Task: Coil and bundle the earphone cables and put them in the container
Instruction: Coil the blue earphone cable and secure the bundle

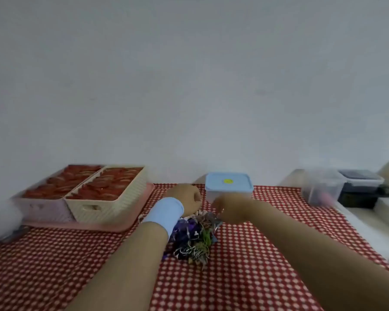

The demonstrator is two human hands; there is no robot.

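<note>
Both over the earphone cables: left hand, right hand, grasp indiscernible in blur

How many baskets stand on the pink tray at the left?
2. The pale pink basket stands at the left of the pink tray; the cream basket stands beside it on the right. The blurred left edge may hide more.
</note>
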